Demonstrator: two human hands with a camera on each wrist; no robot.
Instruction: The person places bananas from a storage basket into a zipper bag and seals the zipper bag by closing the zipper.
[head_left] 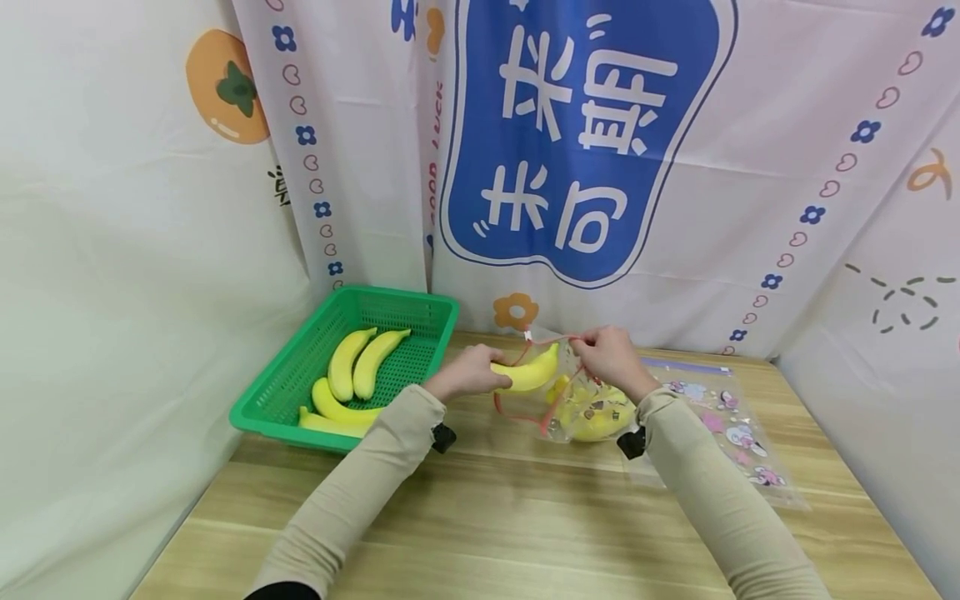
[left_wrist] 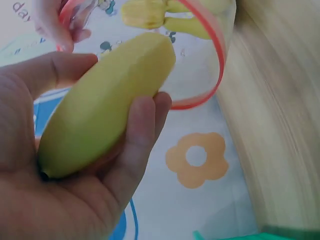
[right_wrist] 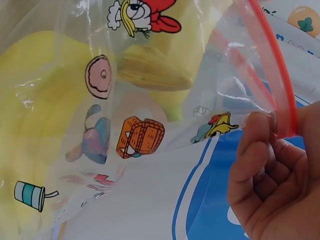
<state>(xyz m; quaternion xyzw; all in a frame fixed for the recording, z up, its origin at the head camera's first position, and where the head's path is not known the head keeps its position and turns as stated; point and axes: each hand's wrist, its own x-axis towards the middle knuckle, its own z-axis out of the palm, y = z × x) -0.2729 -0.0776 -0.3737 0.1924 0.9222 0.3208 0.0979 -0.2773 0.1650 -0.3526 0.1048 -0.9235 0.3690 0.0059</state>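
Observation:
My left hand (head_left: 472, 372) grips a yellow banana (head_left: 531, 372) by one end, its other end pointing into the mouth of a clear zip bag. In the left wrist view the fingers and thumb wrap round the banana (left_wrist: 107, 107), in front of the red rim (left_wrist: 220, 60). My right hand (head_left: 609, 360) pinches the red-edged rim of the zip bag (head_left: 551, 429), holding its mouth apart. Cartoon prints cover the bag, and yellow bananas (right_wrist: 40, 100) show through its plastic in the right wrist view.
On the left stands a green basket (head_left: 262, 392) with several bananas (head_left: 378, 362) in it. A second clear bag (head_left: 738, 433) with a purple zip and pink prints lies flat on the wooden table (head_left: 510, 525) at the right. A printed curtain (head_left: 375, 167) hangs behind.

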